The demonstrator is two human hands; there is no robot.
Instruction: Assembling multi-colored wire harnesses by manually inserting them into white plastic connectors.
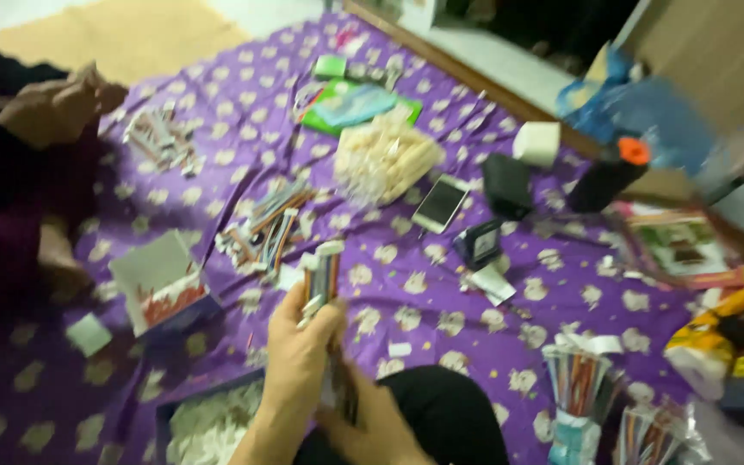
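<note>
Two hands meet low in the head view, over a purple patterned cloth (441, 293) spread on the floor. The left hand (299, 357) is clenched around a bundle of coloured sticks (322, 280), held upright above the cloth. The right hand (372, 426) grips the bundle's lower end from beneath. Just beyond lies a loose pile of similar sticks (264, 228), with a smartphone (439, 204) and a clear bag of pale pieces (385, 159) farther off. An open cardboard box (161, 284) sits to the left, near another person's hand (58, 108).
</note>
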